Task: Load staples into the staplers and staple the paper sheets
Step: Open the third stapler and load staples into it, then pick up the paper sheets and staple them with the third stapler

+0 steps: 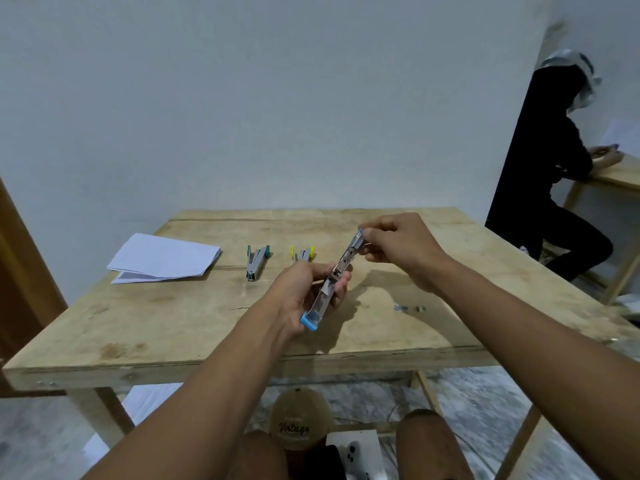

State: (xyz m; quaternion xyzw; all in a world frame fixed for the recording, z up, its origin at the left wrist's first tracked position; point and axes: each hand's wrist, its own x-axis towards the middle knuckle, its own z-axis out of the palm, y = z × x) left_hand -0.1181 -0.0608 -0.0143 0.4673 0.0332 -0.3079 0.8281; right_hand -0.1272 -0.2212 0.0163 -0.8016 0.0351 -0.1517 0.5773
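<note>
Holding a blue-tipped stapler [333,282] aloft over the middle of the wooden table [173,323].
Gripped around its lower body by the left hand [304,296], pinched at its far blue end by the right hand [398,244]; green stapler [255,263] and yellow stapler [302,253] toward the far edge, paper sheets [162,258] near the far-left corner, loose staples [409,309] toward the right edge.

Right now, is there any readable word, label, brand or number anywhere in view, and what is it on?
"Vintage": script lettering on the brown cap under the table.
Smaller lines above and below that word on the cap: too blurred to read.
Paper stack: faint print, unreadable.
Blue stapler and the two staplers on the table: no legible marking.
</note>
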